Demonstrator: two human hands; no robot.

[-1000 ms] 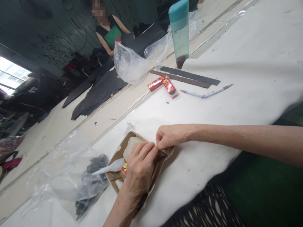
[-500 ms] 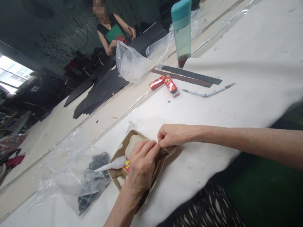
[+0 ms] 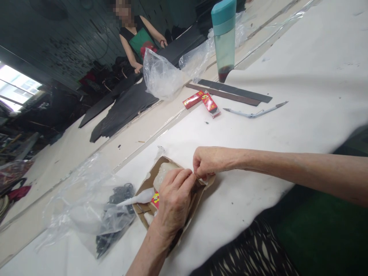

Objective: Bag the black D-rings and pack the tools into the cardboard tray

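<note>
My left hand [image 3: 176,201] is over the open cardboard box [image 3: 140,219], its fingertips pinched together near the box's far right corner. Against them, my right hand [image 3: 207,163] is closed with its fingers curled. What the two hands pinch is small and mostly covered by the fingers; I cannot make it out. Inside the box lie a whitish translucent lump [image 3: 163,173], a white nozzle bottle [image 3: 143,196] sticking out over the left edge, and a red and yellow packet [image 3: 155,199]. My left hand hides the rest of the contents.
A clear plastic bag [image 3: 83,218] with black cord-like pieces [image 3: 119,197] lies left of the box. Beyond are two red packets [image 3: 211,103], dark strips [image 3: 235,92], a pointed blade tool [image 3: 255,114] and a teal-lidded bottle [image 3: 224,42]. A person [image 3: 140,36] stands across the table.
My two hands stay together at the box corner, with the right shifted slightly. Across the table, the person's hands have moved down and apart. The view has shifted a little.
</note>
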